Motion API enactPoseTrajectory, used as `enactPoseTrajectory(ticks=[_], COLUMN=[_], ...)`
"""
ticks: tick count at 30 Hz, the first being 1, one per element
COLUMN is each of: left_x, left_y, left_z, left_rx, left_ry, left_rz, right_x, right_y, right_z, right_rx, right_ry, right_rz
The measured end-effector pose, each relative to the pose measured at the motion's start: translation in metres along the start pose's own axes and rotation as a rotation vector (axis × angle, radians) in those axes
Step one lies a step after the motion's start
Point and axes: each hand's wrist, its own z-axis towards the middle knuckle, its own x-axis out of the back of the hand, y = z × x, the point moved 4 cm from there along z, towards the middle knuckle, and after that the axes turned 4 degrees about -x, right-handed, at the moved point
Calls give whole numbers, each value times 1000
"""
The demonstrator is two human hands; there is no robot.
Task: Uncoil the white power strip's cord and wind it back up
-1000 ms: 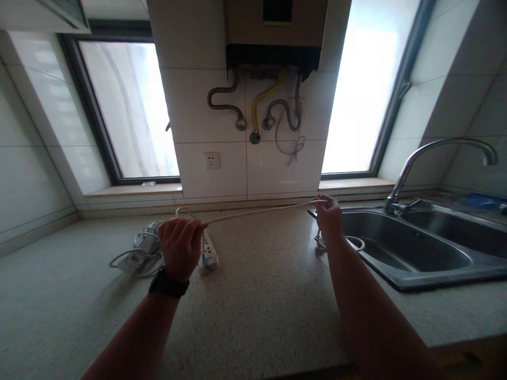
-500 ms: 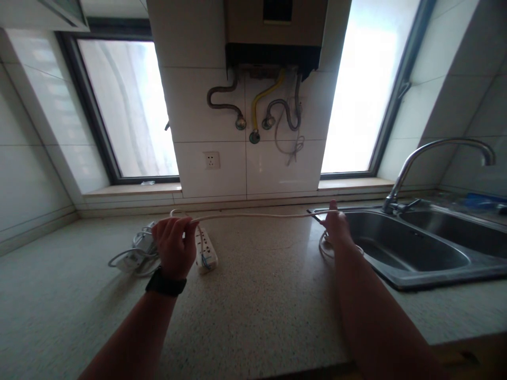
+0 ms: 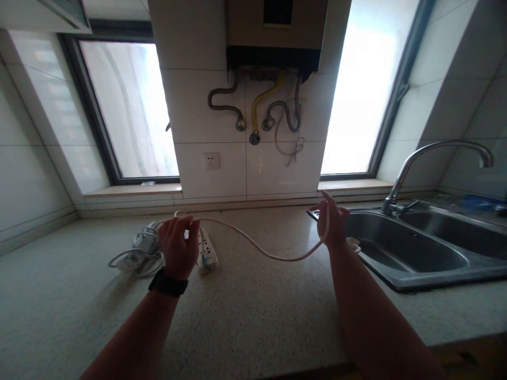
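The counter (image 3: 253,322) offers bare room between and before the hands; the sink (image 3: 420,278) bounds it on the right, its rim near the right wrist, a likely snag for loose loops. The pale cord (image 3: 273,257) sags between the hands; taking up slack evenly should avoid tugging the power strip (image 3: 208,252), beside the left hand (image 3: 178,243). Its fingers pinch the cord, a good anchor; the right hand's (image 3: 333,221) spread wide, cord draped across.

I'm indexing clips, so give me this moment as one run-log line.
left hand: closed on white cord | right hand: open, cord against it | cord: sagging between hands | power strip: on counter, beside left hand
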Motion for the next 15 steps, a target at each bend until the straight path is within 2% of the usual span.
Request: enactPoseTrajectory(ticks=[3, 5, 7, 11, 15], left_x=[-2, -1, 0, -1, -3], left_y=[3, 4, 6, 8, 8], left_z=[-1, -1, -1, 0, 0], left_rx=[-20, -27, -32, -31, -23], left_ry=[-24, -18, -13, -32, -20], left_rz=[-41, -56, -63, -88, -88], right_x=[-10, -10, -10, -25, -45], right_y=[1, 0, -2, -5, 3], right_z=[-6, -9, -9, -10, -14], right_rx=[-31, -65, -65, 13, -109], right_ry=[-160, -209, -246, -437, -647], right_rz=[-140, -278, -326, -186, 142])
